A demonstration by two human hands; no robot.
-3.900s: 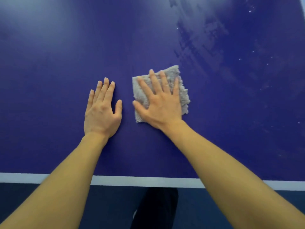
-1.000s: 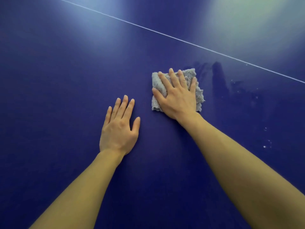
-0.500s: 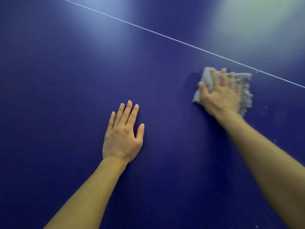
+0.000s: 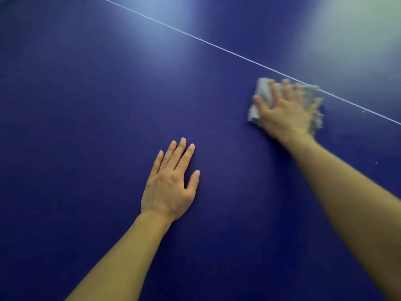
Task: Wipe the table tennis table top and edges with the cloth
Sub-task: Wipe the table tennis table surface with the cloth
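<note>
The dark blue table tennis table top (image 4: 86,127) fills the view. A folded grey cloth (image 4: 257,101) lies on it at the right, its far corner touching the thin white centre line (image 4: 195,38). My right hand (image 4: 286,114) presses flat on the cloth with fingers spread; hand and cloth are blurred by motion. My left hand (image 4: 171,183) rests flat on the bare table, fingers straight, to the lower left of the cloth.
A few small white specks (image 4: 376,162) sit on the surface to the right of my right forearm. Pale light reflections show on the far part of the table. No table edge is in view.
My right hand slid the cloth to the right and away, from beside my left hand up to the white line. My left hand stayed flat in place.
</note>
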